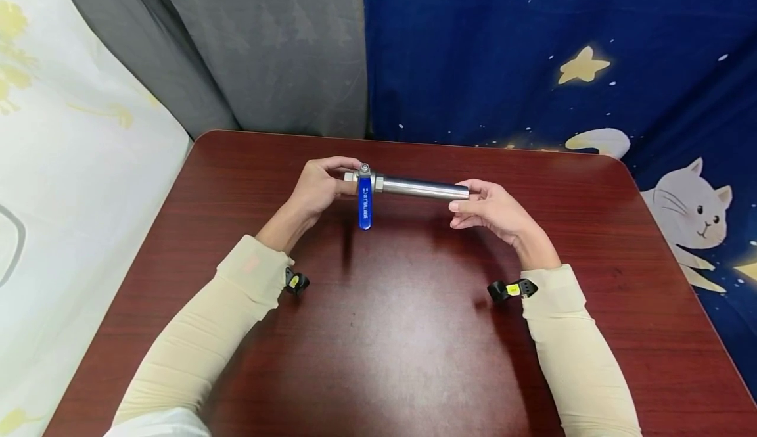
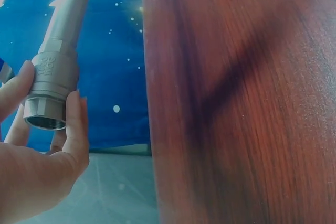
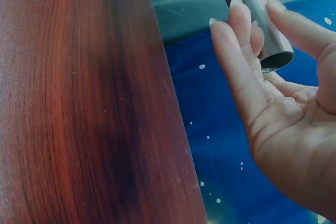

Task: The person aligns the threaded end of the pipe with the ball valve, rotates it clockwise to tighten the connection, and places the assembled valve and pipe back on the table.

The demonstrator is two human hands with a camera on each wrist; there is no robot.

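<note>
A metal ball valve with a blue lever handle is joined to a plain steel pipe, and the two are held level above the table. My left hand grips the valve body at its hexagonal end, thumb on one side and fingers on the other. At the pipe's far end, my right hand holds it between thumb and fingers. The pipe's open end shows in the right wrist view. The lever points toward me in the head view.
The dark red wooden table lies beneath, with shadows of the hands and pipe on it. Behind it hang a grey curtain and a blue curtain with stars. A white patterned cloth is at the left.
</note>
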